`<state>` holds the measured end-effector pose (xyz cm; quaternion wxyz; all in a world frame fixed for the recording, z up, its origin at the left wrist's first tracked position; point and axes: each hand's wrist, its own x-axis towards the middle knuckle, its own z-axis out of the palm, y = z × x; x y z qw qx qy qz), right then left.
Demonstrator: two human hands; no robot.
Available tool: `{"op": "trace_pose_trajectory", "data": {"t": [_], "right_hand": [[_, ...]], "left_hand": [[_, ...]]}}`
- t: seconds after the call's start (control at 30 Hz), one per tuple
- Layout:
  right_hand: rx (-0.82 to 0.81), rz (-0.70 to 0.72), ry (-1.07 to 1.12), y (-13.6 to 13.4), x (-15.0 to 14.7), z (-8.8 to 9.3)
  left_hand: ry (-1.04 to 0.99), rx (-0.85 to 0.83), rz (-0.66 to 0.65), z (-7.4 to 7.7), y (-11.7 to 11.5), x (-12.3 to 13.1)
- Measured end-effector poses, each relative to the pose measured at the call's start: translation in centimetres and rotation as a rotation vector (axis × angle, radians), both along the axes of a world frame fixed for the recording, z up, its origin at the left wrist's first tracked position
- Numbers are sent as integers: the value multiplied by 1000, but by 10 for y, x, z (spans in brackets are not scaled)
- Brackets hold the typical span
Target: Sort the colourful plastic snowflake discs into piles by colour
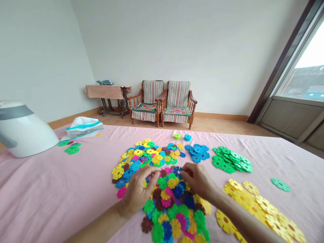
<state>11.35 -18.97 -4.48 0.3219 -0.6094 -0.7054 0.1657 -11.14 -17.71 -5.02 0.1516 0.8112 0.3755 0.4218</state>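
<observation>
A spread of flat, notched plastic snowflake discs [166, 202] in mixed colours lies in front of me and under my hands. My right hand [199, 180] is closed, its fingertips on a blue disc [178, 171] at the upper part of this spread. Just left of it, my left hand [141, 185] hovers over the discs with thumb and index tips drawn together; what is between them, if anything, I cannot make out. Sorted by colour to the right are blue discs [198, 153], green discs [230, 159] and larger yellow discs [263, 206].
Two small stacks, one lime green [177, 136] and one blue [187, 137], stand toward the far edge of the pink cloth [96, 189]. A white kettle [32, 131] and a tissue pack [84, 128] are at left. One green disc [280, 184] lies alone at right.
</observation>
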Motion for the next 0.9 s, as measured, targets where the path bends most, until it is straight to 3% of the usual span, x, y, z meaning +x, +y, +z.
{"op": "trace_pose_trajectory", "data": {"t": [0.17,0.3,0.4,0.53,0.63,0.77,0.9], "right_hand": [[-64,-209,48,55,58,-2],[-87,-282,92,68,72,-5],[-74,-232,65,49,58,-8],[51,-17,-152,-1,33,-5],[69,39,-277,-34,20,0],[25,122,-199,-48,3,-7],[127,245,19,-43,-12,-15]], "left_hand": [[-59,24,152,2,16,-13],[-89,-2,199,1,23,-19],[-92,-22,229,0,28,-23],[-7,-73,239,0,34,-28],[128,-109,188,-1,36,-30],[265,-121,140,-4,34,-28],[288,-135,124,-7,32,-26]]}}
